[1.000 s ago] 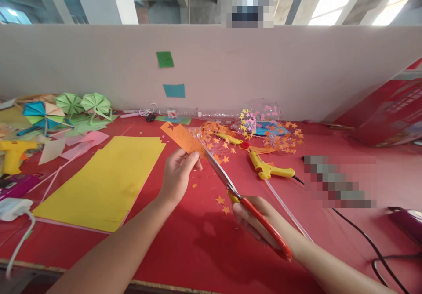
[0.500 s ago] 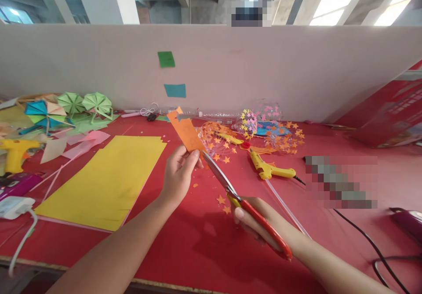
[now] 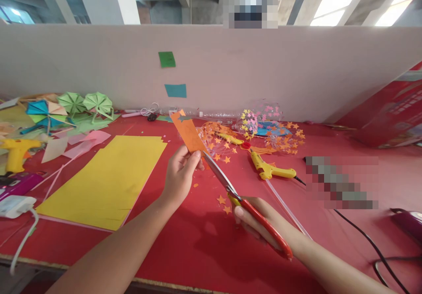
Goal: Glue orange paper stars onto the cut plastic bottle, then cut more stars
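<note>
My left hand [image 3: 180,174] pinches the near end of an orange paper strip [image 3: 188,132], which stands tilted up and away over the red table [image 3: 198,241]. My right hand [image 3: 255,221] grips red-handled scissors [image 3: 244,206]; their blades point up-left and the tips meet the strip just beside my left fingers. Small orange paper stars [image 3: 222,204] lie on the table under the scissors.
A large yellow sheet [image 3: 108,179] lies at the left, with folded paper fans [image 3: 82,105] and a yellow glue gun [image 3: 15,153] beyond it. Another yellow glue gun [image 3: 270,168] and a star-covered clear bottle [image 3: 253,122] sit behind the scissors. Cables [image 3: 372,245] trail at the right. A grey partition wall [image 3: 263,65] closes the back.
The orange strip has swung from lying low and leftward to standing more upright. My left hand rose slightly. The scissors stayed nearly in place.
</note>
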A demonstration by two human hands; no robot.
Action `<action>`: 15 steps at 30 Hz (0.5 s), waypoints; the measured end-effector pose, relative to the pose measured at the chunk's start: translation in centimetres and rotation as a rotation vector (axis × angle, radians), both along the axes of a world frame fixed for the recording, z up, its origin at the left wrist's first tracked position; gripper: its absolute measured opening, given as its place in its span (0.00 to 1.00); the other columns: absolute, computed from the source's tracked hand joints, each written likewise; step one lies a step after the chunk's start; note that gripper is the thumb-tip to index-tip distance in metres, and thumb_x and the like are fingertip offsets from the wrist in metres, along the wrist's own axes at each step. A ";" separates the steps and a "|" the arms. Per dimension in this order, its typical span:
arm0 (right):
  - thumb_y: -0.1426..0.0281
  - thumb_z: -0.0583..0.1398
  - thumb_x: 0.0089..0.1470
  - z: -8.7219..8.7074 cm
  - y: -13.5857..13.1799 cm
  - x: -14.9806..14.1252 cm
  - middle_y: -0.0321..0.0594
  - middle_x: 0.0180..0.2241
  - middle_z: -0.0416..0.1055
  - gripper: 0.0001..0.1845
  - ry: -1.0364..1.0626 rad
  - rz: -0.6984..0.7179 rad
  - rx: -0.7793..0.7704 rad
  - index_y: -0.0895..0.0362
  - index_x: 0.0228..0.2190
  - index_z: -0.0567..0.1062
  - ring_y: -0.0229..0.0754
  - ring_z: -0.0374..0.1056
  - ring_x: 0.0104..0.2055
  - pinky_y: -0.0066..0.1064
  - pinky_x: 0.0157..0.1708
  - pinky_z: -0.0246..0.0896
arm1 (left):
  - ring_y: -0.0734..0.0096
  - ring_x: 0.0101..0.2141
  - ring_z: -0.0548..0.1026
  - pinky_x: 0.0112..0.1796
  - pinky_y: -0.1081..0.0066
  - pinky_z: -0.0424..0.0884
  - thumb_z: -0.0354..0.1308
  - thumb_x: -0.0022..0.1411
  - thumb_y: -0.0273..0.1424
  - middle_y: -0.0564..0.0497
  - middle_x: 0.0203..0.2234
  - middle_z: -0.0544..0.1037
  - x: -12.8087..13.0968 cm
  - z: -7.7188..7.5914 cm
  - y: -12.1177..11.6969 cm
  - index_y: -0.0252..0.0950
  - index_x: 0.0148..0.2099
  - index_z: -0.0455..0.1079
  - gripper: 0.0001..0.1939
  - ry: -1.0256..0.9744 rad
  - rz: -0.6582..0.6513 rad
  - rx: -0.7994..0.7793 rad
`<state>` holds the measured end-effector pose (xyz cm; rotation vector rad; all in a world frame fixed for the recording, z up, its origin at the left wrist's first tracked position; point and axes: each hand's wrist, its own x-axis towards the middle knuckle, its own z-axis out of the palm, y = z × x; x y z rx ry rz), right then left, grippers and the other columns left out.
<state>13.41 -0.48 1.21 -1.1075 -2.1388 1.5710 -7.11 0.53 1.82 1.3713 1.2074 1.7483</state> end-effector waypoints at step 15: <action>0.36 0.50 0.49 0.3 0.0 -0.2 0.26 0.14 0.52 0.33 0.012 -0.042 -0.092 0.54 0.21 0.57 0.29 0.46 0.15 0.25 0.15 0.39 | 0.75 0.22 0.69 0.28 0.73 0.67 0.54 0.59 0.34 0.56 0.18 0.69 0.1 0.1 0.2 0.37 0.29 0.66 0.08 -0.045 -0.021 -0.021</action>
